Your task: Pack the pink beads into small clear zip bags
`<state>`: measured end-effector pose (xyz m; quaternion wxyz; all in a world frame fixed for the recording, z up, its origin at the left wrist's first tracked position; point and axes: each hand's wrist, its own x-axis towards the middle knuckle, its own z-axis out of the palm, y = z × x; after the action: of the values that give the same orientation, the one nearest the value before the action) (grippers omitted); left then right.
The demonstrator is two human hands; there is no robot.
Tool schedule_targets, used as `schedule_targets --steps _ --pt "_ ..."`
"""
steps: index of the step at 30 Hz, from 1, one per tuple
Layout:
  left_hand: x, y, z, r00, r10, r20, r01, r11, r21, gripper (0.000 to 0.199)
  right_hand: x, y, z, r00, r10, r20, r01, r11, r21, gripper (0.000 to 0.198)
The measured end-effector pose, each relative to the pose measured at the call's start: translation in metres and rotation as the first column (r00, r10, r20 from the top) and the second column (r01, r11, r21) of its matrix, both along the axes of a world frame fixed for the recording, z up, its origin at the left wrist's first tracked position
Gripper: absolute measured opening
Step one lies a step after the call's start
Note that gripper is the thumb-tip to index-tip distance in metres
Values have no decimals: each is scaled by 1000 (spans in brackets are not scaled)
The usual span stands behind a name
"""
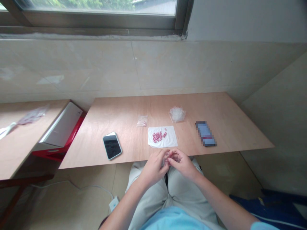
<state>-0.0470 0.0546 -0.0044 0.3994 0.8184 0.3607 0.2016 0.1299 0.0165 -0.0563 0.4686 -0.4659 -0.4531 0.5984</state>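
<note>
Pinching a small clear bag (165, 158) between them, the left hand (155, 165) and right hand (181, 163) meet at the near edge of the counter (216, 108), over the person's lap. The fingers of both hands grasp the bag, which is partly hidden, so its contents cannot be made out well. Just beyond the hands, a white tissue (170, 142) lies flat, with pinkish-red beads (157, 137) clustered on its middle and a few strays toward its far right. Farther off, a filled packet (142, 121) lies to the left and a pile of clear bags (177, 114) to the right. One phone (112, 146) rests at the left, another, blurred device (206, 133) at the right.
</note>
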Motion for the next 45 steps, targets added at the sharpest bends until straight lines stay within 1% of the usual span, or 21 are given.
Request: schedule_targets --steps 4,7,10,12,13,15,17,19,21,24,27,30,36,41,45 --pt "-1 1 -4 1000 -4 -26 3 1000 -25 43 1 0 -1 986 -19 165 8 998 69 16" --pt "-2 2 -7 999 4 -51 -6 1000 -29 39 3 -1 4 949 -58 310 19 992 126 11" --pt "-3 3 -9 997 19 -70 -20 999 -27 34 5 -3 15 890 -125 438 4 964 267 4" --pt "-3 4 -10 997 16 -81 -19 999 -28 29 5 -5 23 874 -135 467 -53 929 367 8" --pt "-3 4 -10 996 9 -89 -12 999 -32 26 5 -6 25 876 -117 469 -91 913 398 12" --pt "-3 3 -10 994 -6 -110 1 999 -44 21 4 -7 27 881 -49 470 -176 889 422 24" --pt "-3 3 -10 992 -9 -128 2 999 -51 23 2 -8 26 872 21 489 -259 867 426 36" --pt "-3 2 -12 991 -5 -136 -3 998 -56 27 1 -10 24 847 64 527 -326 846 422 46" --pt "-4 2 -13 988 -10 -151 0 998 -67 29 -1 -12 23 813 99 574 -383 834 398 51" --pt "-4 1 -16 974 -44 -224 27 996 -81 25 -2 -15 24 751 146 644 -446 832 331 45" --pt "-5 2 -17 940 -81 -332 65 996 -59 16 -4 -18 25 691 169 703 -486 829 278 36" --pt "-5 2 -17 916 -93 -391 90 996 -26 16 -6 -19 24 654 179 735 -509 823 252 32" --pt "-3 0 -13 891 -122 -437 134 991 -3 15 -7 -20 24 592 223 775 -542 822 177 28" --pt "0 -2 -15 892 -132 -433 148 989 3 19 -7 -21 28 518 261 815 -557 826 89 22" --pt "1 -3 -17 896 -154 -417 173 985 7 25 -8 -22 29 456 275 846 -566 823 38 21"
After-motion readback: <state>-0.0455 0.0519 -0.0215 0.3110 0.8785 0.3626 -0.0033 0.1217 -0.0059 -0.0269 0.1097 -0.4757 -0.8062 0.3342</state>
